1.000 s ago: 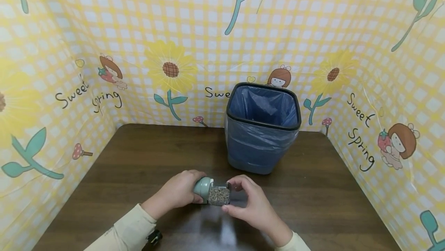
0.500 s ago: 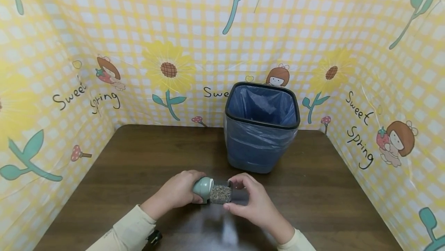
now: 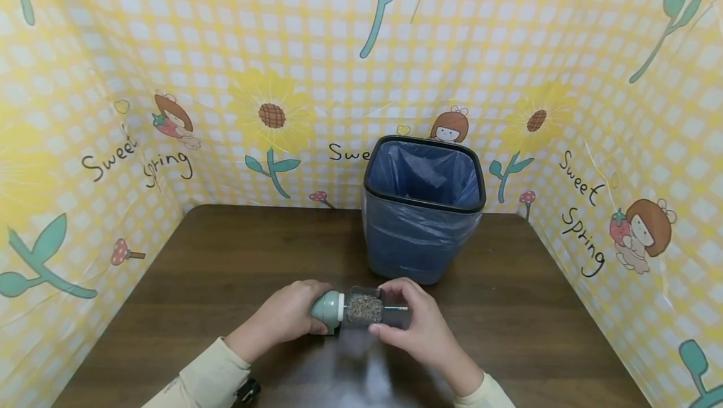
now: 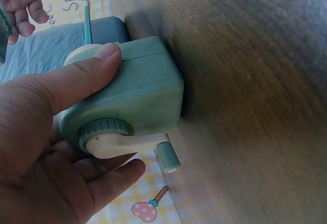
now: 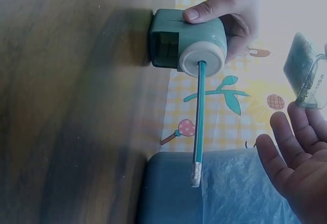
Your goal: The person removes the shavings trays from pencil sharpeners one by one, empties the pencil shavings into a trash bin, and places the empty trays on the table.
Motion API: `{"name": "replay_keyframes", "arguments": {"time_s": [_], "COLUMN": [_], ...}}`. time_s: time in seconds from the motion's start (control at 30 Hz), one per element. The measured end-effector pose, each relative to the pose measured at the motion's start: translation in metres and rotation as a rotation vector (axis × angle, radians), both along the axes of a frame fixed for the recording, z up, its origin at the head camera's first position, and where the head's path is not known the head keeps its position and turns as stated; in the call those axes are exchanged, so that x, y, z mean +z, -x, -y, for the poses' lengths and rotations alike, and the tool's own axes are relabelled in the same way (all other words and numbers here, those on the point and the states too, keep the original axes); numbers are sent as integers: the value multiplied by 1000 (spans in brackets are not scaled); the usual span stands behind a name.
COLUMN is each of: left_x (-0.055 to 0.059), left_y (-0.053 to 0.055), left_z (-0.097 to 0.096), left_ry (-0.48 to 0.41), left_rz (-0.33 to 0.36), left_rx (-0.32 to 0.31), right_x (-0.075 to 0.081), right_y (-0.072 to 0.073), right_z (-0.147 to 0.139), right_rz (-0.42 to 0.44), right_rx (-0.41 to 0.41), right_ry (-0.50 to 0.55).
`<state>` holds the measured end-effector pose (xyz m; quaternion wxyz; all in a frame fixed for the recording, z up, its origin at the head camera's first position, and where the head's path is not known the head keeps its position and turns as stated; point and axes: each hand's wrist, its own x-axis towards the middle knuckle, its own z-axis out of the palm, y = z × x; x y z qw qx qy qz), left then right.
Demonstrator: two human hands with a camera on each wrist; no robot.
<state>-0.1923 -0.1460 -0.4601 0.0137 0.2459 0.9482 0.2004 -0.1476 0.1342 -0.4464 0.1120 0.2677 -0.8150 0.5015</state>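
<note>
My left hand (image 3: 285, 315) grips a green crank pencil sharpener (image 3: 327, 309) by its sides, low over the table. Its white-armed crank (image 4: 130, 145) hangs free beside the loosely bent fingers. A teal-striped pencil (image 5: 199, 117) sticks out of the white front ring, eraser end outward. Below the thumb side, the dark drawer slot (image 5: 166, 50) gapes. My right hand (image 3: 418, 323) pinches the clear shavings drawer (image 3: 364, 309) between thumb and fingers, apart from the sharpener. Grey-brown shavings fill much of the drawer, which overlaps the pencil in the head view.
A blue bin (image 3: 418, 245) with a clear liner and black rim (image 3: 426, 202) stands at the table's back right, just beyond the right hand. Patterned yellow checked cloth (image 3: 316, 37) walls the brown table (image 3: 237, 245) on the back and sides.
My right hand has drawn the drawer away from the sharpener, up and a little right. The pencil now shows behind it. My left hand keeps the sharpener nearly in place.
</note>
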Motion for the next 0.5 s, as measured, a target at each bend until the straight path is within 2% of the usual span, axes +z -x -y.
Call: {"name": "replay_keyframes", "arguments": {"time_s": [0.23, 0.5], "left_x": [1, 2], "left_y": [0, -1], "left_z": [-1, -1], "left_ry": [10, 12], "left_rz": [-24, -12], "left_rx": [-4, -1], "right_x": [3, 10], "right_y": [4, 7], "right_z": [-2, -6], "right_rz": [-42, -34], "right_rx": [25, -33], "right_ry": [45, 6]}}
